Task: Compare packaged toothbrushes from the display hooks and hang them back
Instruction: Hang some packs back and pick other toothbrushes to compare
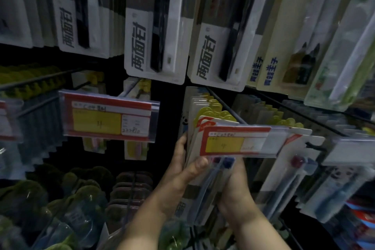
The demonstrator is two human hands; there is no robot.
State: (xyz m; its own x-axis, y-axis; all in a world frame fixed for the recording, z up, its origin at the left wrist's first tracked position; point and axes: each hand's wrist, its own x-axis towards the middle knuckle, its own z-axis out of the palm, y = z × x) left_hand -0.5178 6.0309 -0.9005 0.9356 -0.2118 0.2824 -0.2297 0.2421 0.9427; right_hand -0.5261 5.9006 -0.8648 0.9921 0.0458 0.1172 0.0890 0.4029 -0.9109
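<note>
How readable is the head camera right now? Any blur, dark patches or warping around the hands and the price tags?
Head view: dim overall, the gaps behind the hooks nearly black; wide-angle warp leans the upper black toothbrush packs; soft focus leaves the price tag writing unreadable; left hand and right hand fairly clear on the toothbrush pack; the right-edge packs smear.

I see a dim shop display with a black back panel [170, 95], the light falling mostly on the upper rows while the lower left sinks into shadow. Thin dark metal hooks [225, 105] jut out from that panel toward me, each ending in a clear plastic label holder carrying a red-bordered price tag with a yellow block [109, 117]; a second such red and yellow tag [233, 142] sits lower and to the right. No floor, window or lamp shows from where my camera looks, only this wall of racking filling the view.
</note>
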